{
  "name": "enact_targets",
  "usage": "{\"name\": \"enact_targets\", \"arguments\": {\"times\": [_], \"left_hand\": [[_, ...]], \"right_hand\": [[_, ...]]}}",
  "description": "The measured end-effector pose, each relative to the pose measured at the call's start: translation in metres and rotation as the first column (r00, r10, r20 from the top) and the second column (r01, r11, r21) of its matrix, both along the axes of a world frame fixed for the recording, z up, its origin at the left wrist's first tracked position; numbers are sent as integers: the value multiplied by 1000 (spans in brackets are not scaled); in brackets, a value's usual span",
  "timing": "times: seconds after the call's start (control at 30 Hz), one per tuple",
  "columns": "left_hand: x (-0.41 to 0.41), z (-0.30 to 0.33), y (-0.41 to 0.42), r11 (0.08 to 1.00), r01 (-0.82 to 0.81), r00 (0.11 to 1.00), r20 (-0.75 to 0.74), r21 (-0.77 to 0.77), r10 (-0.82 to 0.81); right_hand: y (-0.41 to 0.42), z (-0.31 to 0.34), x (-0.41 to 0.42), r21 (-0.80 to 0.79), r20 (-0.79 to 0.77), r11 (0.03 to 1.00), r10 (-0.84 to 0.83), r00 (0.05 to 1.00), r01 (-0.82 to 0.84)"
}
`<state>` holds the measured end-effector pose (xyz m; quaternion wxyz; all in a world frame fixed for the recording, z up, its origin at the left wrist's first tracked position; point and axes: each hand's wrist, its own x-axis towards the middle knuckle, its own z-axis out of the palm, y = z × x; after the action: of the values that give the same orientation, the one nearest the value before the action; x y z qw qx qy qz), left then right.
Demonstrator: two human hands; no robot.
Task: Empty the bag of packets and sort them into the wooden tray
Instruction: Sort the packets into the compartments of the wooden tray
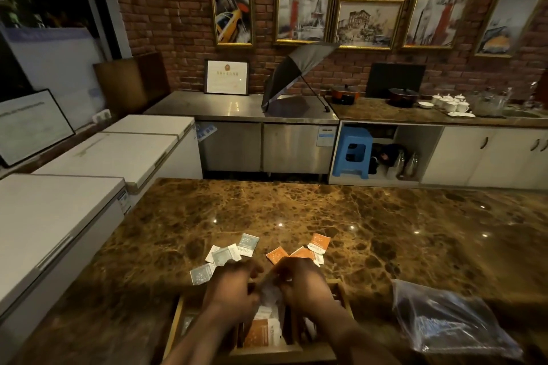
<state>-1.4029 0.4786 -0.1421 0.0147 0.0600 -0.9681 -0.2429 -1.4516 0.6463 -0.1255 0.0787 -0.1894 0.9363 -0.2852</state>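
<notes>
- While both of my hands hover over the wooden tray (175, 323) at the near edge of the marble counter (385, 225), my left hand (229, 290) and right hand (305, 284) meet above its middle compartment.
- Between them sits something pale and blurred; my fingers curl toward it, but I cannot tell whether either hand has truly closed on it.
- Below my wrists, an orange packet (261, 333) lies in the middle compartment, with white ones beside it.
- Loose on the counter beyond the tray, grey-blue packets (226, 255) lie scattered to the left and more orange packets (308, 249) to the right.
- Off to my right, the clear plastic bag (450, 320) lies flat and crumpled on the counter, well apart from the tray.
</notes>
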Motion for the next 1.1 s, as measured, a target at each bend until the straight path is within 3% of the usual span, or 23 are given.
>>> {"name": "enact_targets", "arguments": {"times": [0.47, 0.63, 0.73, 0.93, 1.1], "left_hand": [[-3, 2, 7, 987, 62, 995, -86, 145, -50], [7, 18, -2, 996, 69, 978, -202, 56, -56], [22, 19, -7, 964, 229, 936, -240, -138, -257], [48, 4, -9, 899, 385, 903, -117, -208, -414], [51, 9, -18, 923, 347, 915, -154, -168, -373]], "right_hand": [[24, 9, -5, -270, 187, 938, -171, 967, 218], [24, 11, -4, -340, 152, 915, -173, 973, 216], [21, 9, 0, -353, 125, 915, -162, 979, 196], [19, 5, 14, -117, 97, 989, 100, 990, -88], [17, 7, 22, 50, 136, 961, 263, 955, -271]]}}
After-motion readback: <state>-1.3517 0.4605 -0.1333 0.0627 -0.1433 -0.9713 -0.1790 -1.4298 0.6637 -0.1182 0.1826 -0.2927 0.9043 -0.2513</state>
